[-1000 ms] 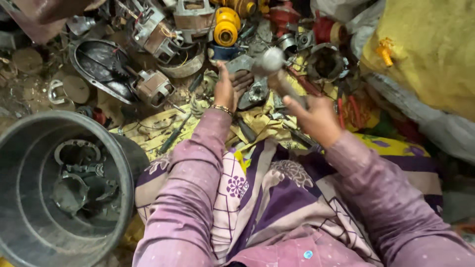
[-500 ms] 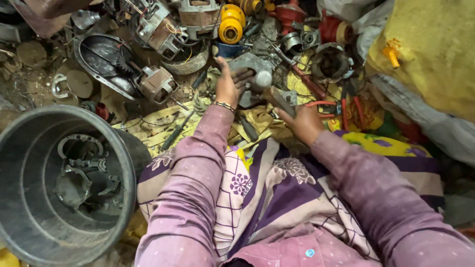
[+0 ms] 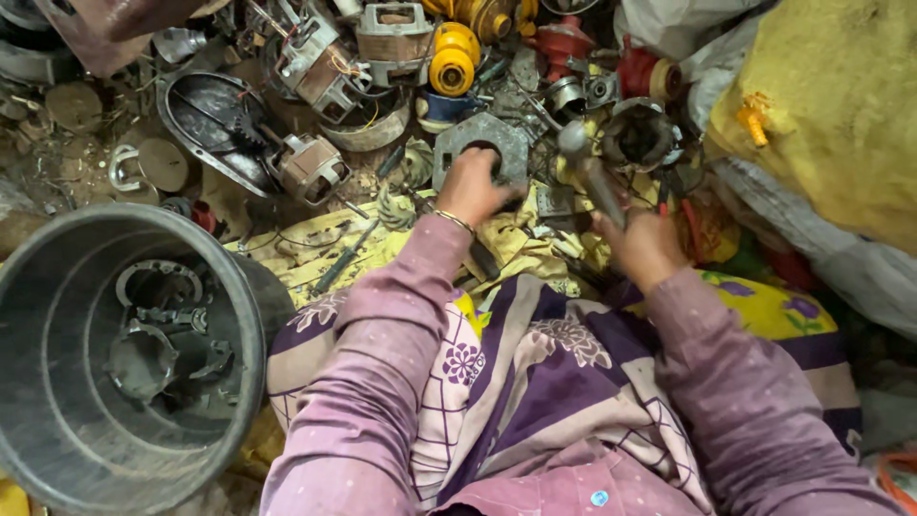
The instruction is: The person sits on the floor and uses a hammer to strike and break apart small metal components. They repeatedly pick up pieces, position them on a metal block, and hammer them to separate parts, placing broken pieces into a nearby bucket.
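Note:
My left hand (image 3: 470, 187) grips the lower edge of a grey metal motor end plate (image 3: 482, 143) with a round hole, standing on the cluttered floor in front of me. My right hand (image 3: 638, 241) holds a hammer (image 3: 590, 170) by its handle, its round metal head raised just right of the plate. Both arms are in pink sleeves; a bangle sits on the left wrist. A purple patterned cloth (image 3: 544, 382) covers my lap.
A large black bucket (image 3: 57, 440) with metal parts inside stands at left. Motor stators (image 3: 310, 167), a yellow motor part (image 3: 454, 59), a dark oval pan (image 3: 201, 110), red parts and pliers lie ahead. A yellow sack (image 3: 841, 105) rises at right.
My left hand closed onto the end plate and stood it up. The hammer struck down near the plate half a second ago and is now raised again to the right.

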